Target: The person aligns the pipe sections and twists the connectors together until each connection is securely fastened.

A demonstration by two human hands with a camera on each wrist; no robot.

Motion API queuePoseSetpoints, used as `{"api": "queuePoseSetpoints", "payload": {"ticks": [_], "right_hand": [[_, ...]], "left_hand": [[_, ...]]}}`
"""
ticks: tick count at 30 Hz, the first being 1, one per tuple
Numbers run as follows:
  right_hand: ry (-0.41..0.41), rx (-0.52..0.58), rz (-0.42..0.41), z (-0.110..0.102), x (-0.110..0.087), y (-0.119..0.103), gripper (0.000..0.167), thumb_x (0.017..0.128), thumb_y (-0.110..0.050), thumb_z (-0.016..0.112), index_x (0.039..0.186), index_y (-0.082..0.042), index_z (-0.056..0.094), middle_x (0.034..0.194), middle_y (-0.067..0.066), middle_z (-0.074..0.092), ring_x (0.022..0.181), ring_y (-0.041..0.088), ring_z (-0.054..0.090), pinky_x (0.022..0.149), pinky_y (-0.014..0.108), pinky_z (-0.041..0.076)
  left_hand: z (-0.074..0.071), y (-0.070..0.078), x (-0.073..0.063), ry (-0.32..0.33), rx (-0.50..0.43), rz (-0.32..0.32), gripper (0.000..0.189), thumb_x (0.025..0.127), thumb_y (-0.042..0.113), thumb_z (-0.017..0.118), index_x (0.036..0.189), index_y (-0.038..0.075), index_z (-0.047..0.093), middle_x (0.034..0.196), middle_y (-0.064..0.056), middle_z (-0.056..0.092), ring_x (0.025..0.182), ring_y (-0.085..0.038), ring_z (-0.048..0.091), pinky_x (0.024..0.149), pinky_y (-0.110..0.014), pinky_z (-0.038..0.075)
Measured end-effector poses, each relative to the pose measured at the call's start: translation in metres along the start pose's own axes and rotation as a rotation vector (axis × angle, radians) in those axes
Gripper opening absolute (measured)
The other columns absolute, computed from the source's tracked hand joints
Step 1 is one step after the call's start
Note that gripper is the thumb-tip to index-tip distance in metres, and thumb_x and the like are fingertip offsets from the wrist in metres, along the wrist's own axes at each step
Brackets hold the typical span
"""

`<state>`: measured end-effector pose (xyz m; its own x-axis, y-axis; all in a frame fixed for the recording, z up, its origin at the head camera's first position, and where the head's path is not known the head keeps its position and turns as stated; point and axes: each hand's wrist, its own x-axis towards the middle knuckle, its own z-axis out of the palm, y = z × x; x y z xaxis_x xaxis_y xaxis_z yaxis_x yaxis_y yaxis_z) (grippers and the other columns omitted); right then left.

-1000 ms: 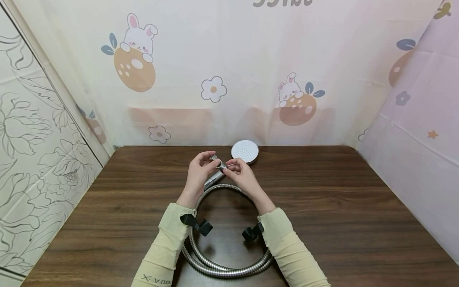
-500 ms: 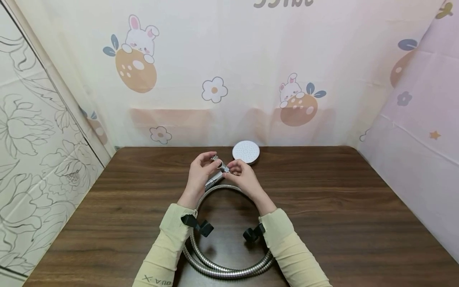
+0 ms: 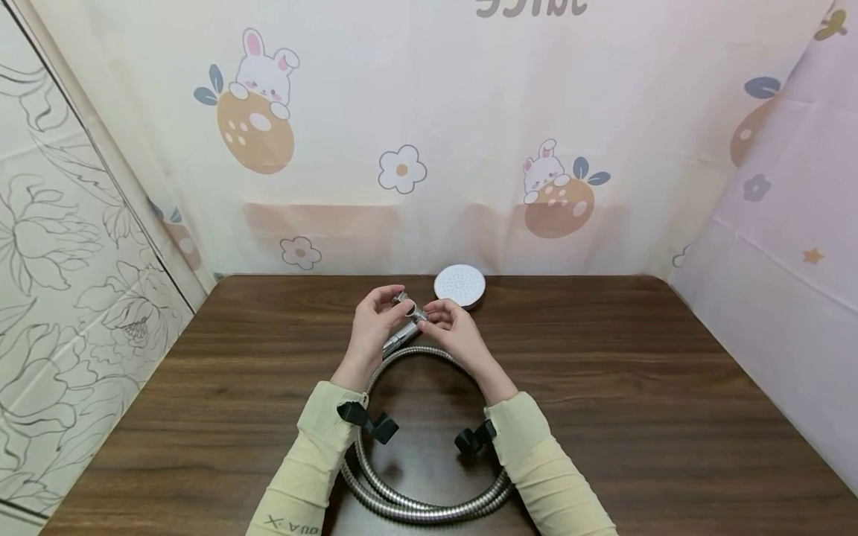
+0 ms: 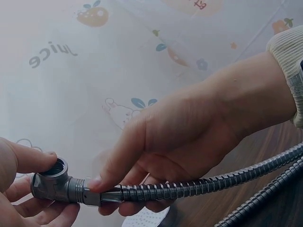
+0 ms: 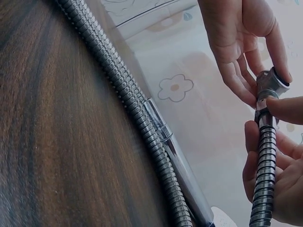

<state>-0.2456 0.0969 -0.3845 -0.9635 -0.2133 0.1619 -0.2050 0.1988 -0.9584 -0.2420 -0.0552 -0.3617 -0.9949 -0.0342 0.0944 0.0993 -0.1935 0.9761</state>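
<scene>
My left hand (image 3: 371,327) holds a metal T-shaped pipe fitting (image 4: 49,187), its thumb at the round threaded opening. The fitting's threaded end meets the hex nut (image 4: 92,196) of a flexible metal shower hose (image 3: 429,512). My right hand (image 3: 462,335) pinches that nut between thumb and fingers, with the hose running back beneath its palm. Some thread still shows between fitting and nut in the left wrist view. Behind the hands lies a shower head (image 3: 459,284) with a white face and a chrome handle (image 5: 184,175).
The hose lies coiled in a loop on the dark wooden table (image 3: 637,402), under both forearms. A patterned curtain (image 3: 456,97) hangs behind the table's back edge, and more cloth hangs at both sides.
The right thumb and fingers have shifted slightly at the nut. The left hand keeps its hold on the fitting, and the shower head and hose loop stay in place.
</scene>
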Motion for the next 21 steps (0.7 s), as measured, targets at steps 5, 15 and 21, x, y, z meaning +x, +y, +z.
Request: {"api": "queuePoseSetpoints", "payload": {"ticks": [5, 15, 21], "right_hand": [[-0.005, 0.037, -0.005, -0.0008, -0.0008, -0.0006, 0.030, 0.086, -0.008, 0.060, 0.113, 0.005, 0.050, 0.100, 0.023, 0.062, 0.089, 0.035, 0.060, 0.076, 0.035, 0.051], [-0.056, 0.060, -0.024, -0.0016, -0.0014, 0.0015, 0.023, 0.092, -0.008, 0.051, 0.110, 0.006, 0.049, 0.098, 0.031, 0.061, 0.075, 0.023, 0.062, 0.081, 0.052, 0.046], [-0.052, 0.042, -0.008, 0.0006, -0.0001, 0.0029, 0.026, 0.089, -0.010, 0.057, 0.110, 0.003, 0.050, 0.099, 0.028, 0.062, 0.076, 0.012, 0.061, 0.079, 0.040, 0.049]], "left_hand": [[0.0009, -0.0008, 0.0008, -0.005, 0.003, -0.001, 0.030, 0.083, 0.003, 0.063, 0.113, -0.001, 0.057, 0.100, -0.009, 0.054, 0.081, -0.009, 0.056, 0.079, -0.033, 0.050], [0.0022, -0.0015, -0.0004, 0.009, -0.008, -0.013, 0.030, 0.083, 0.003, 0.063, 0.112, 0.000, 0.058, 0.099, -0.007, 0.054, 0.080, -0.009, 0.055, 0.085, -0.043, 0.047], [-0.0005, -0.0024, 0.0000, 0.002, -0.018, -0.009, 0.030, 0.083, 0.002, 0.062, 0.112, -0.001, 0.057, 0.100, -0.008, 0.054, 0.081, -0.009, 0.056, 0.088, -0.047, 0.045]]}}
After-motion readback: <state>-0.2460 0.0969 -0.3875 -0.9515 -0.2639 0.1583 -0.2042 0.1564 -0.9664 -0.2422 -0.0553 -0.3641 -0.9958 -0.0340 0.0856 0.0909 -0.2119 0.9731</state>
